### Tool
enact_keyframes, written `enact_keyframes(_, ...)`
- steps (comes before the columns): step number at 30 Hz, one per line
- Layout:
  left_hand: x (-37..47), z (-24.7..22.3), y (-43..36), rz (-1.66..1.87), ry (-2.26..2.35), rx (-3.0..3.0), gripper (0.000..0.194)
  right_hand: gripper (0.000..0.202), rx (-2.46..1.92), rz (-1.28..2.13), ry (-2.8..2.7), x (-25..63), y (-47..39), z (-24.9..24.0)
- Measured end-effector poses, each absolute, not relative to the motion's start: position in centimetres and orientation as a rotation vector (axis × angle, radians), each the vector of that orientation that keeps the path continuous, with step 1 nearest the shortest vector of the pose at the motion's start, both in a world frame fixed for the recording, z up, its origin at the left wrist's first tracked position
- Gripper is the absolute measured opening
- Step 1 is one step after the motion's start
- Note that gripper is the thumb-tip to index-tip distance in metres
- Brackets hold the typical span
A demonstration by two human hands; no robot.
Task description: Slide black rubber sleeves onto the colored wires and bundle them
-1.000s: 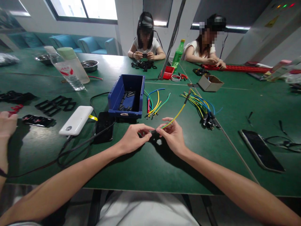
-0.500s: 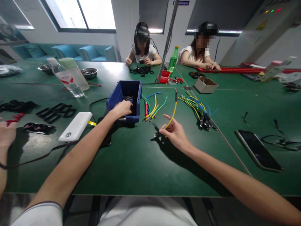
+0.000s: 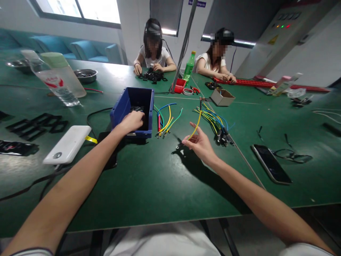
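Note:
My left hand [image 3: 132, 121] reaches over the near wall of a blue plastic bin [image 3: 146, 134], its fingers curled down inside. Small dark parts [image 3: 137, 108] lie in there, and whatever the fingertips grip is hidden. In my right hand [image 3: 199, 143] a yellow wire [image 3: 198, 121] is pinched between thumb and fingers. It stands up in a slight curve, with a dark piece at its top and a metal lug near the thumb. Left of this hand lies a small group of yellow, green and blue wires [image 3: 167, 124]; beyond it is a larger bunch of lugged wires [image 3: 217, 122].
A white power bank [image 3: 68, 144] and two bottles [image 3: 60, 83] stand to the left. On the right lie a phone [image 3: 270, 163] and glasses [image 3: 293, 155]. A small carton [image 3: 223, 97] sits farther back. Two people work across the green table [image 3: 160, 192].
My view has swung to the right, so the table's contents sit farther left. Another person's hand at the left edge has left view. Both my hands keep nearly the same poses.

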State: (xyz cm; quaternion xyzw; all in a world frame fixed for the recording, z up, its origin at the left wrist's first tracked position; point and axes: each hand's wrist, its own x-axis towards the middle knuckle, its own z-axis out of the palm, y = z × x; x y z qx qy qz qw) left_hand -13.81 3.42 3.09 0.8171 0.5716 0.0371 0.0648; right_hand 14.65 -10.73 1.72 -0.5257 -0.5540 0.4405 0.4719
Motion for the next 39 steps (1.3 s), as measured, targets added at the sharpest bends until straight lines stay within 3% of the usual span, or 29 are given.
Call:
enact_keyframes(3,-13.8,3.0,3.4,0.122,1.692,2.575,0.032,0.085,-1.316,1.028,-1.399,16.1,-10.3,2.6)
enact_keyframes(8,-14.1,2.7,3.7,0.201,1.603,2.713,0.035,0.057,-1.561,0.9,-1.581,21.3,-9.1,5.9)
enact_keyframes(16,-14.2,2.6,3.7,0.211,1.577,2.585,0.026,0.055,-1.968,0.667,-1.773,30.3,-6.2,10.9)
enact_keyframes(26,-14.2,2.5,3.5,0.201,1.604,2.568,0.023,0.051,-2.295,0.587,-1.842,33.2,-3.0,8.0)
enact_keyframes(33,-14.2,2.5,3.3,0.208,1.613,2.541,0.024,0.033,-2.418,0.171,-2.047,33.0,-2.0,6.9)
enact_keyframes(39,-14.1,2.5,3.5,0.201,1.604,2.539,0.024,0.037,-2.38,-0.262,-1.986,28.7,-3.3,8.1)
